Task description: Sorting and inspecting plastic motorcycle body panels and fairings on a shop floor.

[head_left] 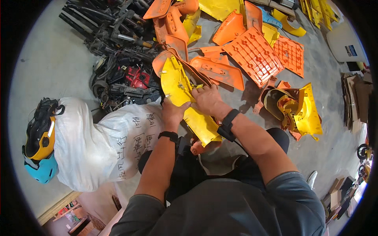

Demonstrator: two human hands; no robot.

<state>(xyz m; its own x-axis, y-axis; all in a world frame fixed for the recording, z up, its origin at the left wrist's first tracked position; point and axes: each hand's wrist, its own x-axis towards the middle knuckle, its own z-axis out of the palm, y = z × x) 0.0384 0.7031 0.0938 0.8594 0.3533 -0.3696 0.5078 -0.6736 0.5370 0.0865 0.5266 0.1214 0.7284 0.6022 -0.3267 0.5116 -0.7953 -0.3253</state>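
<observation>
A long yellow plastic panel (175, 81) lies at a slant in front of me, its inner side with clips and ribs facing up. My left hand (173, 113) is closed on its left edge, the thumb lying across the surface. Farther up, my right hand (208, 100) grips the opposite edge, with fingers bent over it. The two hands nearly meet at the panel's middle. Beyond the panel's far end, an orange curved shell (160, 63) shows partly from underneath. Both wrists carry black straps with small devices.
Orange grid-like panels (255, 55) and other orange and yellow covers lie ahead. To the left are black metal parts (118, 35), a red component (137, 77), a stuffed white sack (94, 141) and a blue helmet-like shell (42, 168). Nested yellow covers (307, 112) stand at right.
</observation>
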